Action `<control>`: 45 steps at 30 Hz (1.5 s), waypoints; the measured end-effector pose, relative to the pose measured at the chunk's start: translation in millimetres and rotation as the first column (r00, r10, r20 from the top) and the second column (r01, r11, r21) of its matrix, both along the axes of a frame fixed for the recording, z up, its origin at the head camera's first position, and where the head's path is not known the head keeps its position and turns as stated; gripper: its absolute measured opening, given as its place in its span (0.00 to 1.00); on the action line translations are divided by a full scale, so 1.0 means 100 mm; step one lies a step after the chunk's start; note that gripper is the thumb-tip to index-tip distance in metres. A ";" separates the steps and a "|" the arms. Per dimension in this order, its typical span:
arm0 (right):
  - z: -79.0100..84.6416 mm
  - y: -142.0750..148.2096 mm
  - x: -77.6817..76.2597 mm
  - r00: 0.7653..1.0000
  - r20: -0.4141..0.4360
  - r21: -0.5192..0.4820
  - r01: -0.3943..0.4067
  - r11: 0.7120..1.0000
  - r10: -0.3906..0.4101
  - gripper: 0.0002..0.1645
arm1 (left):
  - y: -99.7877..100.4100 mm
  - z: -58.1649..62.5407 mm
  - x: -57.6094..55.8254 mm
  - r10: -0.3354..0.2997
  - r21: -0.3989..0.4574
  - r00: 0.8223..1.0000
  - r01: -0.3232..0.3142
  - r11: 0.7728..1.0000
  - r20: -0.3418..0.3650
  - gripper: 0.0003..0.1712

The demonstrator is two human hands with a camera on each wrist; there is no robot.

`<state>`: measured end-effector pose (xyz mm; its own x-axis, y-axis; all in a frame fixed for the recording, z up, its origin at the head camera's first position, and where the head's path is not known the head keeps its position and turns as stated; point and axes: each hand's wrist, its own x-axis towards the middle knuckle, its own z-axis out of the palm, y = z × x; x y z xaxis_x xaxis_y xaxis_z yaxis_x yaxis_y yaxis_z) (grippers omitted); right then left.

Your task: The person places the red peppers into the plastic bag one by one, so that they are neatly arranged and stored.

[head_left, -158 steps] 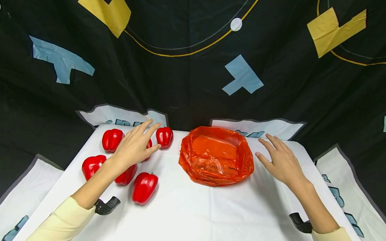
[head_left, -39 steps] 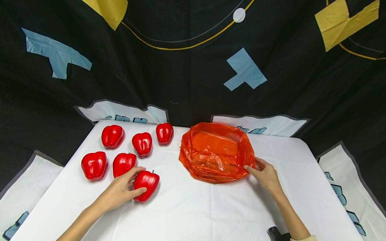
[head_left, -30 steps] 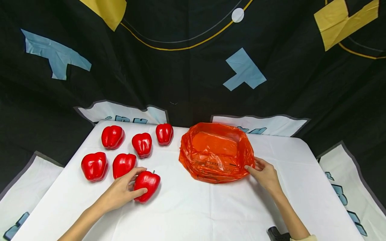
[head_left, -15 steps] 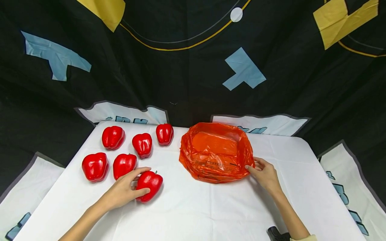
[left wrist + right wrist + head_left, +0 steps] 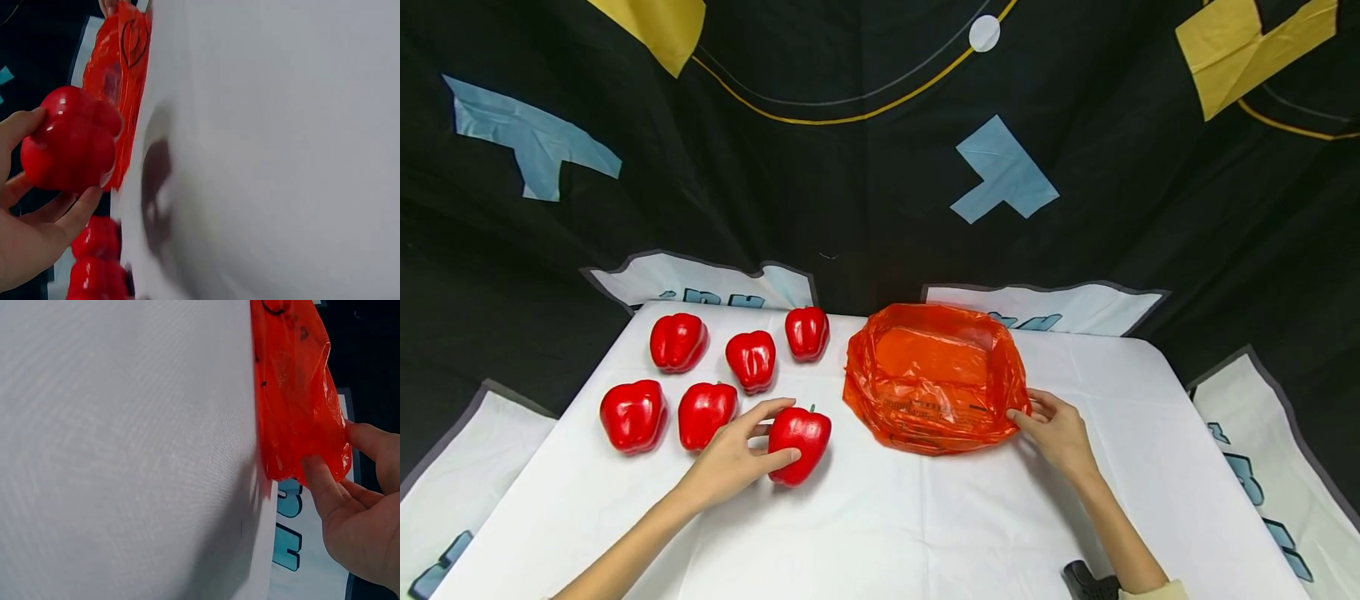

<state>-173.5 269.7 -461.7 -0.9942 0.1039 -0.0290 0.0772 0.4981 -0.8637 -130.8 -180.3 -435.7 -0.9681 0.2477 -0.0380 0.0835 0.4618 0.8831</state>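
White cloth [image 5: 850,542] bears five loose peppers [image 5: 751,360] near the orange bag [image 5: 936,433].

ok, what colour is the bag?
The bag is orange-red with dark printing; clearest in the head view.

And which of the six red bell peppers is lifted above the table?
The red bell pepper in the left hand. The left wrist view shows it raised above the white tablecloth; the other five peppers rest there, unheld.
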 end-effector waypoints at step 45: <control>0.03 0.00 0.01 1.000 -0.001 -0.003 -0.008 1.000 0.008 0.33 | 1.52 0.09 -0.93 -0.001 0.388 0.988 -0.059 0.920 0.153 0.38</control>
<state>-172.2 269.5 -458.4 -0.9950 0.0961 -0.0287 0.0729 0.4960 -0.8653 -223.9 -28.0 -426.4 -0.9659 0.2440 -0.0867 -0.0695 0.0783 0.9945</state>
